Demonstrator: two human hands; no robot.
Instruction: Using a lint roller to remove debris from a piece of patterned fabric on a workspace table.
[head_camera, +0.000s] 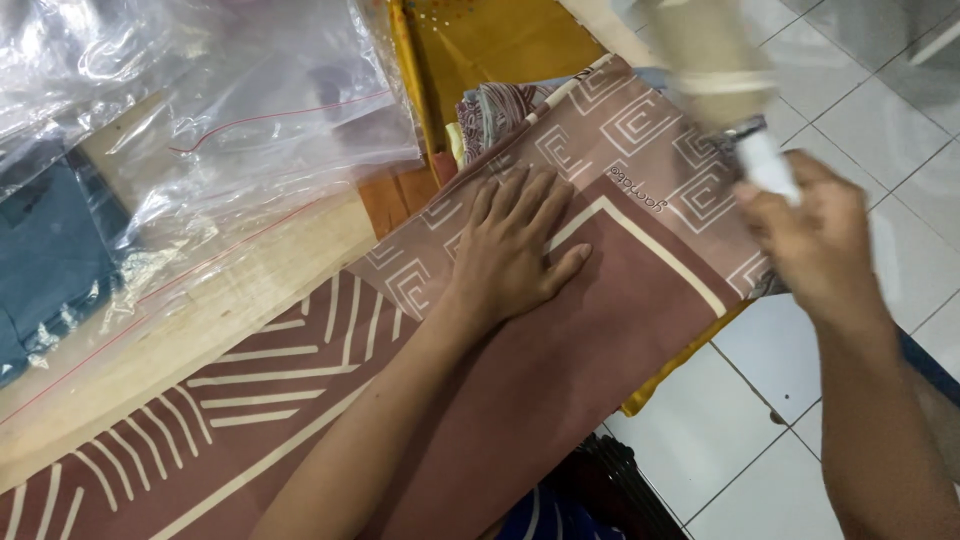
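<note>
A mauve-brown cloth (560, 370) with cream line patterns lies spread over a wooden table edge. My left hand (515, 245) rests flat on it, fingers together and pointing away from me, pressing the fabric down. My right hand (815, 240) is raised at the right, blurred, and grips the white handle of a tool with a beige roller-like head (715, 50) that hovers over the cloth's far right corner. Whether the roller touches the fabric I cannot tell.
Clear plastic bags (250, 120) with red seal strips lie at the left over blue fabric (45, 250). Yellow-orange cloth (490, 40) and a patterned folded piece (495, 105) sit beyond the mauve cloth. White floor tiles (740, 440) lie at the right, below the table.
</note>
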